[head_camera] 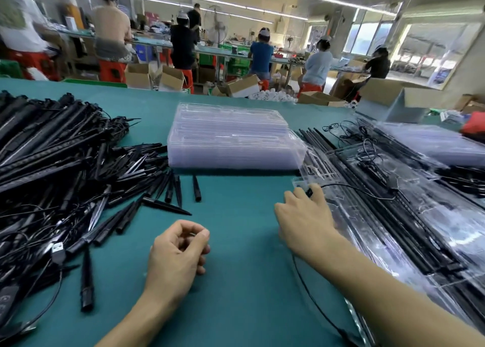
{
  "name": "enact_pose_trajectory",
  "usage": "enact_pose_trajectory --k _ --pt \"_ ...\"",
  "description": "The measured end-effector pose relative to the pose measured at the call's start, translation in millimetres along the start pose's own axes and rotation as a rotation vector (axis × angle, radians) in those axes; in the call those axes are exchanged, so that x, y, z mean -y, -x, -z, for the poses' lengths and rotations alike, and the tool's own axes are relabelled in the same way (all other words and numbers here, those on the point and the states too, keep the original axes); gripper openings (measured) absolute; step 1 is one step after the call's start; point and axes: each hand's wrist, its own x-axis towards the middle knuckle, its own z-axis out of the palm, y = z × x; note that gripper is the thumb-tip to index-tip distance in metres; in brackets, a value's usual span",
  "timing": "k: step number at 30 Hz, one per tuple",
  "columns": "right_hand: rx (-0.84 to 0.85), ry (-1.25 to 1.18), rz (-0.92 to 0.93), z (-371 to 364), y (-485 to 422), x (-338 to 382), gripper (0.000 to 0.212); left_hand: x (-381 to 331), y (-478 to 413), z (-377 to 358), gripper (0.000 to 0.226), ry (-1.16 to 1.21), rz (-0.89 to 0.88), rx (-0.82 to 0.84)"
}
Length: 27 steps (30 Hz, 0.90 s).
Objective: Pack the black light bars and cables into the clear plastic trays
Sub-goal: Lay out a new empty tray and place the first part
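Left hand (178, 249): fingers curled to thumb, holding nothing. Right hand (304, 215): fingertips pinch thin black cable (310, 192) on clear plastic tray (341, 210) just ahead.

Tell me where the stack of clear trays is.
In the head view, the stack of clear trays sits mid-table, between the pile of black light bars at left and the packed trays at right.
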Motion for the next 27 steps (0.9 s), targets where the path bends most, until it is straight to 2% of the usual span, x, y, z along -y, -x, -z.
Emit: enact_pose_trajectory --k 8,11,14,16,18,19,21,23,25,27 --pt "-0.041 -0.089 -0.075 34.6 30.9 -9.8 0.009 -1.4 2.0 1.4 0.011 -0.011 -0.01 0.017" --pt "-0.078 -0.12 -0.041 38.7 52.6 -14.8 0.027 -6.7 7.6 -1.3 0.016 -0.021 -0.028 0.034" --pt "-0.208 -0.347 0.012 32.5 93.3 -29.5 0.038 -21.1 23.0 -11.3 0.025 -0.08 -0.088 0.181" --pt "-0.344 -0.487 -0.14 19.4 123.4 -53.5 0.038 -30.6 32.8 -27.7 0.038 -0.142 -0.071 0.335" --pt "-0.41 -0.53 -0.441 -3.9 144.1 -90.9 0.043 -37.3 37.9 -51.5 0.049 -0.195 -0.024 0.427" --pt "-0.367 -0.5 -0.616 -21.8 151.7 -116.7 0.048 -40.4 40.0 -64.2 0.057 -0.216 0.002 0.449" --pt "-0.145 -0.466 -0.891 -54.4 164.2 -171.1 0.07 -48.3 44.1 -89.6 0.078 -0.195 0.137 0.528" --pt "0.009 -0.433 -0.979 -94.8 168.9 -216.3 0.09 -54.6 51.6 -114.4 0.088 -0.078 0.335 0.641" --pt "0.046 -0.504 -1.019 -111.9 167.8 -228.3 0.087 -58.7 62.2 -135.1 0.069 -0.003 0.388 0.688" --pt "-0.036 -0.56 -1.019 -98.9 162.3 -213.3 0.066 -65.1 67.7 -146.5 0.037 0.002 0.31 0.618"
